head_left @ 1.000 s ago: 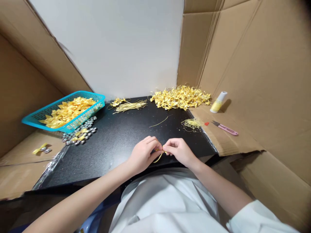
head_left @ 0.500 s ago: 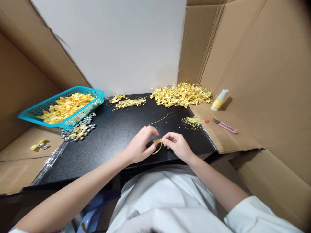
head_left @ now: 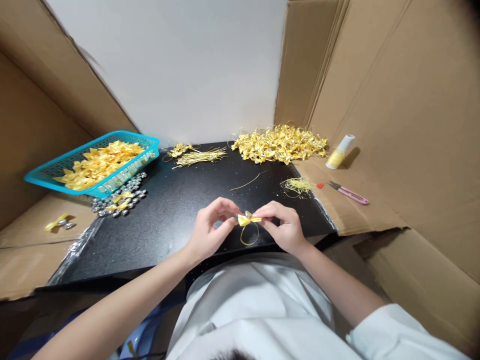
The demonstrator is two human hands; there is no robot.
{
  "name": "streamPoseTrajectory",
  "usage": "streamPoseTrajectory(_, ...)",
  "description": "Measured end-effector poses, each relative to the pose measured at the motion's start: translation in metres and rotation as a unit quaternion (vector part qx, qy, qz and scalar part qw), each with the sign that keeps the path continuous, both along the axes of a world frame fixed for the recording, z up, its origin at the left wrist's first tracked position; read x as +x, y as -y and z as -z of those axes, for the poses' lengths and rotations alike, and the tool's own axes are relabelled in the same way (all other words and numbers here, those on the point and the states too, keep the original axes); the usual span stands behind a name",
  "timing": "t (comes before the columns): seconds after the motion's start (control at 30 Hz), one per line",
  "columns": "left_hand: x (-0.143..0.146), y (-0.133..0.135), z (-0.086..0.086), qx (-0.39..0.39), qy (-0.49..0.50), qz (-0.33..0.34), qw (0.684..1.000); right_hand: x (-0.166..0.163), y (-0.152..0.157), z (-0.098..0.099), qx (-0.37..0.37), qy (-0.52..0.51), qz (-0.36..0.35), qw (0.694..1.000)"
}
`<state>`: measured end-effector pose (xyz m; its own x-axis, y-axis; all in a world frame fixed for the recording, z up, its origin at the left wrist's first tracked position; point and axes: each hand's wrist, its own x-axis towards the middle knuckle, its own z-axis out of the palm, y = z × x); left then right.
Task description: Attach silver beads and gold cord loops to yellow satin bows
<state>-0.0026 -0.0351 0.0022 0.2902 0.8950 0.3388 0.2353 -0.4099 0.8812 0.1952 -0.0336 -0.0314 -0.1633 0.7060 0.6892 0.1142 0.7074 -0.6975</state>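
Left hand and right hand: satiny yellow ribbon bow is pinched at both ends, fingers kinda curled, nearly closed.

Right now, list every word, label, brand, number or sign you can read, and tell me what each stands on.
None can be read.
Pink snips: any marking on the handle is too small to read.
Thread cone, blue basket, cardboard wall, yellow bow: no legible text on the sides that show.
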Motion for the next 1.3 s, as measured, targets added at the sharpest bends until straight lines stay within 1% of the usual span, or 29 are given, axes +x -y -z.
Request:
streamPoseTrajectory(0.03,0.001,0.0,-0.001,-0.084,0.03,0.024,0.996,0.0,0.0,-0.001,0.025,0.007,-0.001,1.0)
streamPoseTrajectory(0.07,0.002,0.0,-0.003,-0.157,0.051,0.049,0.985,0.0,-0.001,-0.002,0.049,0.015,-0.006,0.999)
streamPoseTrajectory(0.1,0.003,0.0,-0.004,-0.21,0.064,0.069,0.973,0.0,-0.001,-0.004,0.073,0.023,-0.013,0.997)
streamPoseTrajectory(0.13,0.004,0.0,-0.004,-0.242,0.07,0.081,0.964,0.0,-0.001,-0.005,0.093,0.03,-0.019,0.995)
streamPoseTrajectory(0.17,0.004,0.0,-0.004,-0.254,0.073,0.084,0.961,0.0,-0.001,-0.005,0.105,0.036,-0.019,0.994)
streamPoseTrajectory(0.23,0.005,0.0,-0.003,-0.235,0.084,0.071,0.966,0.001,0.001,-0.007,0.087,0.034,0.011,0.996)
streamPoseTrajectory(0.3,0.005,0.0,-0.002,-0.187,0.086,0.057,0.977,0.002,0.004,-0.008,0.022,0.008,0.056,0.998)
streamPoseTrajectory(0.33,0.005,0.001,-0.001,-0.158,0.078,0.052,0.983,0.002,0.007,-0.009,-0.017,-0.003,0.064,0.998)
streamPoseTrajectory(0.37,0.005,0.001,-0.001,-0.126,0.066,0.049,0.989,0.003,0.009,-0.01,-0.054,-0.009,0.057,0.997)
streamPoseTrajectory(0.43,0.005,0.003,-0.003,-0.055,0.027,0.044,0.997,0.003,0.013,-0.013,-0.109,0.003,0.024,0.994)
streamPoseTrajectory(0.5,0.005,0.005,-0.005,0.007,-0.011,0.039,0.999,0.002,0.016,-0.016,-0.141,0.026,-0.002,0.99)
streamPoseTrajectory(0.57,0.004,0.008,-0.007,0.032,-0.028,0.039,0.998,0.0,0.018,-0.019,-0.157,0.026,-0.012,0.987)
streamPoseTrajectory(0.63,0.004,0.009,-0.007,0.015,-0.021,0.039,0.999,-0.001,0.019,-0.02,-0.165,0.01,-0.028,0.986)
streamPoseTrajectory(0.73,0.005,0.009,-0.005,-0.063,0.023,0.046,0.997,-0.002,0.021,-0.018,-0.186,-0.029,-0.067,0.98)
streamPoseTrajectory(0.83,0.008,0.007,-0.004,-0.133,0.068,0.058,0.987,-0.004,0.022,-0.015,-0.228,-0.084,-0.101,0.965)
streamPoseTrajectory(0.9,0.011,0.006,-0.004,-0.156,0.085,0.061,0.982,-0.006,0.023,-0.013,-0.246,-0.121,-0.109,0.955)
streamPoseTrajectory(1.0,0.014,0.006,-0.004,-0.168,0.088,0.047,0.981,-0.008,0.023,-0.011,-0.248,-0.141,-0.099,0.953)
streamPoseTrajectory(1.1,0.014,0.008,-0.003,-0.181,0.101,-0.002,0.978,-0.008,0.022,-0.008,-0.245,-0.131,-0.069,0.958)
streamPoseTrajectory(1.17,0.013,0.011,-0.001,-0.17,0.107,-0.025,0.979,-0.008,0.021,-0.007,-0.245,-0.132,-0.05,0.959)
streamPoseTrajectory(1.23,0.013,0.014,0.001,-0.133,0.078,-0.016,0.988,-0.009,0.019,-0.006,-0.259,-0.146,-0.044,0.954)
streamPoseTrajectory(1.3,0.015,0.015,0.003,-0.099,0.032,0.015,0.994,-0.011,0.018,-0.006,-0.288,-0.179,-0.052,0.939)
